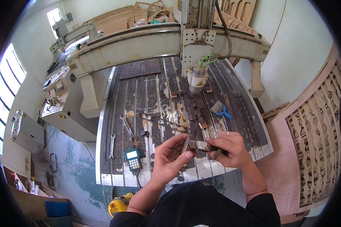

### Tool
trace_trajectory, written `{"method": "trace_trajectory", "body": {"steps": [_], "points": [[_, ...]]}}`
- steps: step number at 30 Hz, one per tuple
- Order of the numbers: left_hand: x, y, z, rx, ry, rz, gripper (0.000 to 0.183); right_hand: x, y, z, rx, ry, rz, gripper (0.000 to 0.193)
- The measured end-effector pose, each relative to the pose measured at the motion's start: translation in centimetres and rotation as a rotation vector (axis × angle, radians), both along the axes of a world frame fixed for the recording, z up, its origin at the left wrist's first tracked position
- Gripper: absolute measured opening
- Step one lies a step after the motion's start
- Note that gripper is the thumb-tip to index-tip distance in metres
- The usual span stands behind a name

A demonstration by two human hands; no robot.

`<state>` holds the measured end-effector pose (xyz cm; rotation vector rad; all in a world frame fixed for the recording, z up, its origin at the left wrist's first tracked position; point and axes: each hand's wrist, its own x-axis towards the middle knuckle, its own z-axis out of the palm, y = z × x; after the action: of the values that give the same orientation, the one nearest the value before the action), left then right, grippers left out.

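Dark piece point(186, 144): lower centre of frame, clasped in left grip point(171, 154); visible long edge near-upright, top leaning right. Pale piece point(201, 145): pinched in right grip point(230, 149), pointing left. Spindle point(197, 78): yellow triangular label point(200, 84).

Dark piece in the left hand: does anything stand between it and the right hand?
Yes: a pale piece held in the right hand lies between that hand's fingers and the dark piece. Nothing else visible blocks them; whether the pieces touch is unclear.

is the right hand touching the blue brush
Apart: the head view shows a plain strip of machine table between the right hand and the blue brush.
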<state>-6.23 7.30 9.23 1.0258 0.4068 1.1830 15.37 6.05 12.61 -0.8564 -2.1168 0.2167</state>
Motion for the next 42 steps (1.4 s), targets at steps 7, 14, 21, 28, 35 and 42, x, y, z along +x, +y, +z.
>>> {"method": "trace_trajectory", "body": {"steps": [7, 14, 21, 28, 35, 42], "points": [[0.3, -0.5, -0.1, 0.02, 0.046, 0.054, 0.049, 0.7, -0.6, -0.2, -0.004, -0.044, -0.017, 0.044], [0.5, -0.7, -0.2, 0.016, 0.067, 0.043, 0.05, 1.4, -0.9, -0.8, -0.011, -0.058, -0.02, 0.045], [-1.1, -1.8, 0.3, 0.032, -0.114, -0.03, 0.046, 5.4, 1.1, -5.4, 0.071, -0.146, -0.327, 0.03], [-1.9, -0.1, -1.7, 0.022, 0.001, 0.033, 0.045, 1.9, -1.0, -5.0, -0.089, 0.219, -0.256, 0.021], [-0.6, -0.5, -0.8, -0.019, 0.075, 0.104, 0.045, 0.0, -1.2, -2.9, -0.057, 0.134, -0.038, 0.033], [-1.3, -0.3, -1.2, 0.01, 0.038, 0.004, 0.046, -0.6, -0.7, -2.6, -0.023, 0.041, -0.037, 0.032]]}}
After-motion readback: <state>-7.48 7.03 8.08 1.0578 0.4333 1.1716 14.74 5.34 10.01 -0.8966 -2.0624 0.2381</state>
